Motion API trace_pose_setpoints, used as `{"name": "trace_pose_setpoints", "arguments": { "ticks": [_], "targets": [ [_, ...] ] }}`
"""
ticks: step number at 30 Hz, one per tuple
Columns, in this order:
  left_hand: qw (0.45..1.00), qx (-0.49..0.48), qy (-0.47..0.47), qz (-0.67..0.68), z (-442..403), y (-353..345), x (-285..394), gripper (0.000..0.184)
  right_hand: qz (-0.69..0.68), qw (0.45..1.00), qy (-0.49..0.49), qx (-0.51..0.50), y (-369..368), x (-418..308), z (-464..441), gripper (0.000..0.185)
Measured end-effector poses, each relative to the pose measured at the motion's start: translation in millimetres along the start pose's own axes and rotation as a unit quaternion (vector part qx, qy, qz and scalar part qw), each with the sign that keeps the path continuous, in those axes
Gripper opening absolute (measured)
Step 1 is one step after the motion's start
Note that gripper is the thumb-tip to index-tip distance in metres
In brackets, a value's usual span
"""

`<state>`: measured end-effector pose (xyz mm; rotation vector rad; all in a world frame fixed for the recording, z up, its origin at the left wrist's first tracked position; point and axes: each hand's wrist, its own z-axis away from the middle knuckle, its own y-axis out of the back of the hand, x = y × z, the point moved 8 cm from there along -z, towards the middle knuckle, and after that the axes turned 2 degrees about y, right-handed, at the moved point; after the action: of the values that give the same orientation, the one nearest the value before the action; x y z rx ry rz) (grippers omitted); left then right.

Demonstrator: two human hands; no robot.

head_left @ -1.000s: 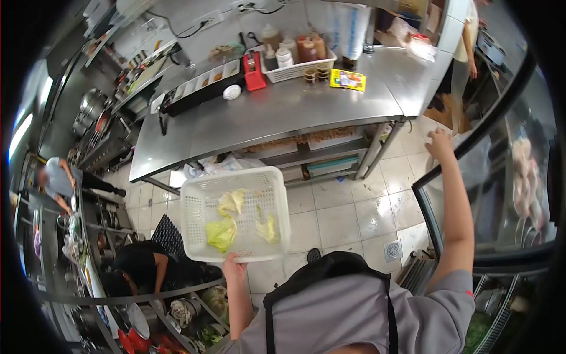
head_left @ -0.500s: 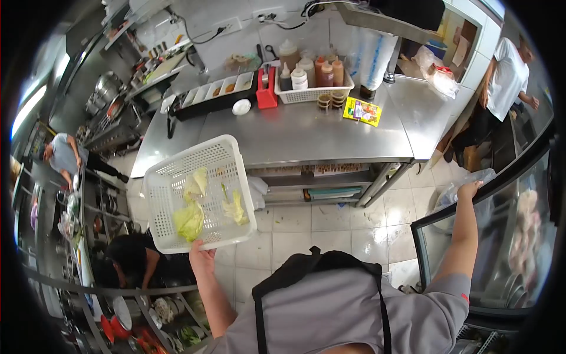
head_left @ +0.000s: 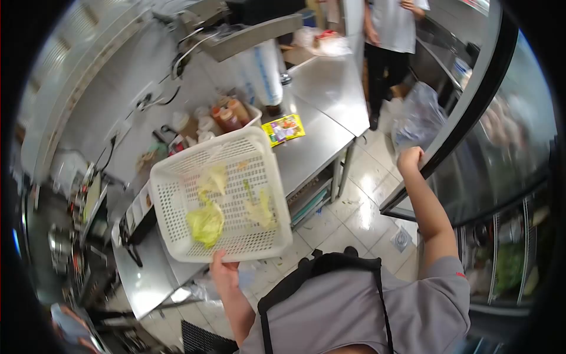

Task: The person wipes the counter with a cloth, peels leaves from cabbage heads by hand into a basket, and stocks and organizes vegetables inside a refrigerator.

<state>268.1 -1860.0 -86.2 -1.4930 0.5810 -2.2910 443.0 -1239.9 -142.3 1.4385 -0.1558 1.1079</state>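
My left hand grips the near rim of a white perforated plastic basket, which is held up in front of the steel counter. Inside it lie a few pale green lettuce leaves, some near the left and some at the right. My right hand is closed on the edge of a glass fridge door, out to my right. The door stands open, and its fingers' far side is hidden from me.
The steel counter carries a yellow packet and sauce bottles. A person in a white shirt stands beyond the door, near a clear plastic bag. Fridge shelves show at right; a floor drain lies below.
My view has turned to the right. The basket has stayed in my left hand, and my right hand is still on the door. The fridge door has swung wider, showing shelves.
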Motion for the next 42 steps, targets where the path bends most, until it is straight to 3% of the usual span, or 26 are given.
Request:
{"name": "trace_pose_setpoints", "arguments": {
  "ticks": [2,3,4,5,7,11,14,15,20,23,26,28,30,31,32,33,34,35,37,39,42],
  "targets": [
    [0.997,-0.054,0.044,-0.029,-27,-31,-8,0.036,-0.111,0.994,-0.021,0.009,0,0,41,0.016],
    [0.994,-0.083,0.061,-0.047,-38,-49,-13,0.035,-0.239,0.97,-0.044,0.001,-6,0,62,0.021],
    [0.989,-0.111,0.078,-0.064,-46,-68,-19,0.034,-0.322,0.941,0.002,0.106,11,-1,96,0.032],
    [0.983,-0.139,0.093,-0.079,-51,-87,-26,0.032,-0.374,0.926,-0.006,0.05,15,-3,120,0.04],
    [0.965,-0.203,0.128,-0.101,-58,-127,-48,0.026,-0.5,0.859,0.054,0.091,23,-7,171,0.041],
    [0.912,-0.324,0.201,-0.152,-39,-207,-107,0.025,-0.784,0.616,0.0,0.078,8,12,253,0.033],
    [0.861,-0.41,0.245,-0.177,-4,-263,-166,0.024,-0.834,0.532,-0.082,0.123,-46,39,286,0.03],
    [0.845,-0.425,0.258,-0.199,4,-277,-187,0.024,-0.867,0.467,-0.127,0.115,-61,48,295,0.031],
    [0.76,-0.496,0.316,-0.277,65,-326,-313,0.029,-0.949,0.196,-0.161,0.188,-138,94,308,0.06],
    [0.726,-0.517,0.349,-0.29,101,-349,-383,0.032,-0.952,0.202,-0.193,0.127,-185,102,287,0.07],
    [0.696,-0.519,0.378,-0.321,128,-368,-446,0.035,-0.98,0.037,-0.143,0.131,-239,114,263,0.068],
    [0.675,-0.522,0.388,-0.349,129,-374,-489,0.039,-0.988,-0.018,-0.116,0.104,-267,116,249,0.066],
    [0.665,-0.511,0.411,-0.358,130,-381,-518,0.041,-0.984,-0.051,-0.13,0.112,-284,124,229,0.061],
    [0.661,-0.501,0.423,-0.364,131,-384,-530,0.042,-0.984,-0.041,-0.128,0.12,-290,131,218,0.062],
    [0.612,-0.541,0.435,-0.379,137,-389,-534,0.051,-0.984,-0.03,-0.127,0.125,-294,137,209,0.062],
    [0.602,-0.531,0.457,-0.383,140,-395,-538,0.054,-0.984,-0.019,-0.124,0.127,-302,145,197,0.062],
    [0.592,-0.523,0.478,-0.385,141,-402,-541,0.057,-0.98,-0.043,-0.161,0.105,-320,142,182,0.053],
    [0.582,-0.512,0.499,-0.387,140,-406,-545,0.06,-0.979,-0.024,-0.175,0.099,-337,145,167,0.06],
    [0.583,-0.49,0.445,-0.47,112,-412,-567,0.065,-0.976,0.012,-0.199,0.085,-371,142,130,0.075],
    [0.593,-0.473,0.37,-0.536,84,-422,-573,0.066,-0.977,-0.016,-0.209,0.034,-401,133,97,0.078],
    [0.593,-0.499,0.365,-0.516,73,-456,-584,0.055,-0.983,-0.015,-0.179,0.041,-392,156,70,0.078]
  ]
}}
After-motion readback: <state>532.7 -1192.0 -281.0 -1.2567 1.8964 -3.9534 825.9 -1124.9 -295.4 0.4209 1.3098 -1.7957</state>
